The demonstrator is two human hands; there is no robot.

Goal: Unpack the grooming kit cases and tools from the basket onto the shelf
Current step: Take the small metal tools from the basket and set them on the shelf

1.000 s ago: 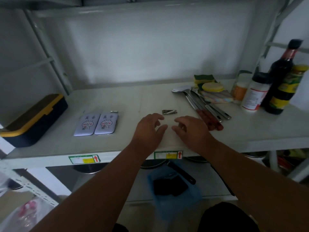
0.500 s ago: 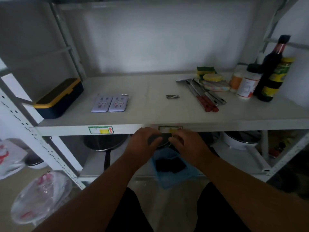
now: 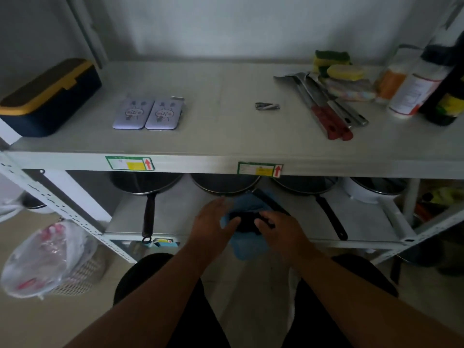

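Note:
Two lilac grooming kit cases (image 3: 148, 113) lie side by side on the white shelf (image 3: 226, 136), left of centre. A small metal nail clipper (image 3: 267, 106) rests near the shelf's middle. Below the shelf edge sits a blue basket (image 3: 248, 244) with a dark object (image 3: 247, 221) inside. My left hand (image 3: 213, 222) is at the basket's left rim with fingers apart, and my right hand (image 3: 276, 227) reaches onto the dark object from the right. Whether either hand grips it is hidden.
A navy box with a yellow lid (image 3: 47, 96) stands at the shelf's left end. Knives with red handles (image 3: 326, 106), sponges (image 3: 336, 66) and bottles (image 3: 414, 91) crowd the right end. Pans (image 3: 148, 187) hang on the lower level. A lined bin (image 3: 50, 257) is on the floor at left.
Both hands have dropped from the shelf top, past its front edge, down into the blue basket. The clipper stays on the shelf where they were.

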